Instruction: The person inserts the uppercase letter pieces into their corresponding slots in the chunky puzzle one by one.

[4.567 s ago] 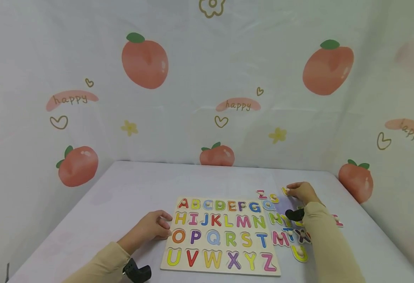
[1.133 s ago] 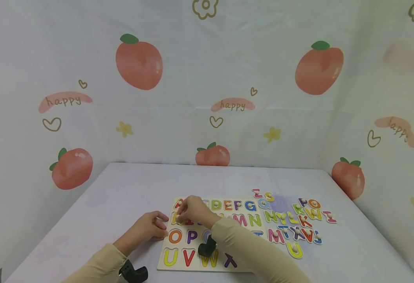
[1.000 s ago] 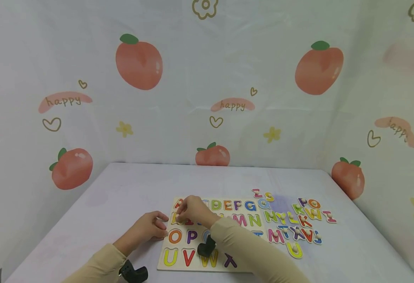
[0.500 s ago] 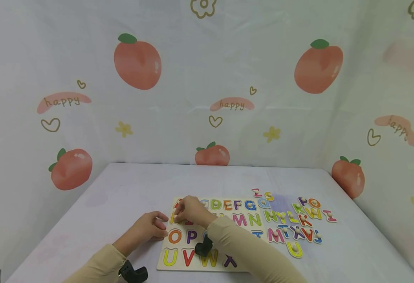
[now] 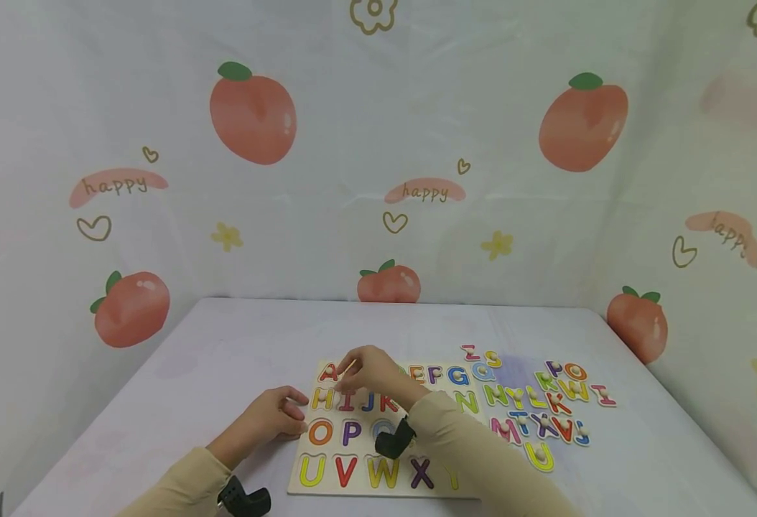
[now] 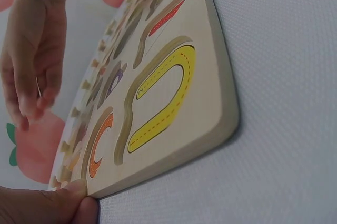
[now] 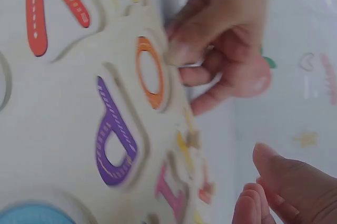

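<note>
A wooden alphabet puzzle board [image 5: 353, 491] lies on the table, with pegged letters in its top row. My left hand [image 5: 271, 416] rests against the board's left edge, its thumb [image 6: 73, 188] touching the rim by the orange O slot [image 5: 320, 432]. Above the upper left of the board, my right hand [image 5: 372, 371] hovers with nothing between its thumb and fingers. Under its fingertips, a yellow-orange H piece [image 5: 318, 401] with a peg sits at the start of the second row. The hand hides the B and C area in the head view.
Right of the board lie several loose pegged letters, among them a green N [image 5: 494, 395], a pink M [image 5: 504, 431], a yellow U [image 5: 539, 457] and an orange O [image 5: 575, 371]. A white fruit-print curtain [image 5: 327, 237] stands behind the table [image 5: 236, 345].
My right hand has come from the loose letters to the board, let go of the H piece in its slot and lifted slightly up and right. The left hand stays at the board's edge.
</note>
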Demonstrator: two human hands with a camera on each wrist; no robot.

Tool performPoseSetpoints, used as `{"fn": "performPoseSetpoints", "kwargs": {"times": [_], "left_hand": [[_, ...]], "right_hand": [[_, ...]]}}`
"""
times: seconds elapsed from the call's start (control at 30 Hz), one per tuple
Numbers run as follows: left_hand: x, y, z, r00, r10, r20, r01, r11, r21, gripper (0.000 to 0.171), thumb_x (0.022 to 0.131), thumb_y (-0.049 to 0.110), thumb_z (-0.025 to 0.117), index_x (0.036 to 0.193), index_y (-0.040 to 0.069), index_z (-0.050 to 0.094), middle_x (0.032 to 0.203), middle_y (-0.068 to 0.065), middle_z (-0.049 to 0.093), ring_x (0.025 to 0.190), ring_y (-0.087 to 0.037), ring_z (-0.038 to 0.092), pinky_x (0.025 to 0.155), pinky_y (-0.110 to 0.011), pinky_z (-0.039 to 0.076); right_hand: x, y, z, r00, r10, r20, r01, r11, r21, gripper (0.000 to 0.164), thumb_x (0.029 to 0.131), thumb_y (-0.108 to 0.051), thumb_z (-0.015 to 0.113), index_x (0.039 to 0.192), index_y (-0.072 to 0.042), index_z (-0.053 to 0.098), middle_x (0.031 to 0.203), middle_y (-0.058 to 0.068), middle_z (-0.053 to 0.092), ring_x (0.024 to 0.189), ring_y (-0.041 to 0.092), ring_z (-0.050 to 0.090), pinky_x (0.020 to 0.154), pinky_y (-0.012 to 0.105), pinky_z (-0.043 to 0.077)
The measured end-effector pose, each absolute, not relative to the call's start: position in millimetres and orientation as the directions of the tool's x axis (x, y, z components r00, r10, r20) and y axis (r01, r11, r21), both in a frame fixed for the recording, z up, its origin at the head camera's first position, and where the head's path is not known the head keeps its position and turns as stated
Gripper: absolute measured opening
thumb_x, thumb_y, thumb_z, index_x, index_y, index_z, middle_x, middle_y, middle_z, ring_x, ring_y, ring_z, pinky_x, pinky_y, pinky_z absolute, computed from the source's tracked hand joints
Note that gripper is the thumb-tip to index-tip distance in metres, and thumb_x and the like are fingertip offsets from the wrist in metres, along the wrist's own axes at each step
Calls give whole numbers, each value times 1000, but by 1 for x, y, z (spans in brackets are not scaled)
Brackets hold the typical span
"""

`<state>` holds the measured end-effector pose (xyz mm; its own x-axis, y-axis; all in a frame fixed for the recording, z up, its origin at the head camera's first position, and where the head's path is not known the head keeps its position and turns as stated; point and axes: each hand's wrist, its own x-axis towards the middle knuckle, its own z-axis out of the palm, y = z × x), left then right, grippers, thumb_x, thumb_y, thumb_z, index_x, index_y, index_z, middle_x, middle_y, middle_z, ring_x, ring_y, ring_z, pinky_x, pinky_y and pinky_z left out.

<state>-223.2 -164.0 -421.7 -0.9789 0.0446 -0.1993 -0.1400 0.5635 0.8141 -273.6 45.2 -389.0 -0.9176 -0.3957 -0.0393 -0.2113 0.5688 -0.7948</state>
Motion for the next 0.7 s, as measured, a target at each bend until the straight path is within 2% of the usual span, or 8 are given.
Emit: {"fn": "performPoseSetpoints", "kwargs": {"times": [0.27, 0.47, 0.63, 0.7], "left_hand": [[-223, -164, -422, -978, 46, -204, -142, 567, 811, 42, 72, 0, 79, 110, -2, 61, 80, -7, 60, 68, -15, 58, 60, -28, 53], [-222, -164, -420, -976, 46, -214, -152, 556, 817, 42, 73, -2, 78, 111, -2, 60, 81, -8, 60, 67, -16, 58, 61, -28, 53], [-222, -163, -419, -977, 46, -208, -149, 554, 819, 42, 73, -2, 78, 110, -3, 60, 80, -8, 60, 67, -15, 58, 61, -28, 53], [-221, -163, -418, -976, 46, -211, -150, 556, 818, 42, 73, -2, 78, 110, -3, 60, 81, -8, 60, 67, -15, 58, 61, -29, 53]], "right_hand": [[-278, 98, -376, -943, -334, -13, -175, 526, -832, 26, 81, -20, 78, 102, -6, 69, 84, 1, 65, 77, 14, 59, 75, 35, 51], [-276, 142, -368, -959, -282, 41, -181, 493, -851, 25, 84, -17, 75, 104, -3, 69, 86, 4, 66, 77, 14, 60, 80, 42, 53], [-274, 178, -367, -973, -218, 78, -180, 498, -849, 28, 86, -17, 73, 106, 0, 67, 86, 5, 65, 80, 15, 63, 82, 40, 55], [-274, 193, -368, -980, -184, 73, -156, 493, -856, 29, 86, -17, 73, 108, 1, 66, 88, 5, 66, 84, 20, 65, 83, 39, 55]]}}
